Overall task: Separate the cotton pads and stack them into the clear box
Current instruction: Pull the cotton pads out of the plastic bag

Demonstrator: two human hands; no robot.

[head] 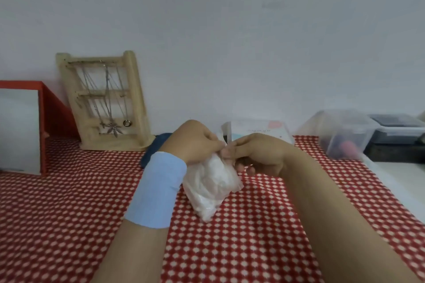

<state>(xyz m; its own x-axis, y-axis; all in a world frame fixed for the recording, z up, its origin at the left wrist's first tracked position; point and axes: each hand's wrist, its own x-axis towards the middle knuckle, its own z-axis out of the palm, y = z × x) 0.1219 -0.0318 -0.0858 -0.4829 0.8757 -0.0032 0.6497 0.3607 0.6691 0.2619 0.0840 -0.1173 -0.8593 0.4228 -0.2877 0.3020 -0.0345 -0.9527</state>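
A clear plastic bag of white cotton pads point(210, 186) hangs above the red dotted tablecloth point(69, 213) in the middle of the head view. My left hand point(195, 140), with a light blue band on the wrist, pinches the bag's top edge. My right hand point(255, 154) pinches the same top edge from the other side, fingertips meeting the left hand's. Behind my hands stands a clear box point(257, 131) with a pale label, partly hidden by them.
A wooden jewellery rack point(103, 101) with necklaces leans on the wall at the back left, beside a red-framed mirror point(20, 128). A dark blue object point(158, 145) lies behind my left wrist. Clear plastic containers point(345, 135) and a dark box sit at the back right.
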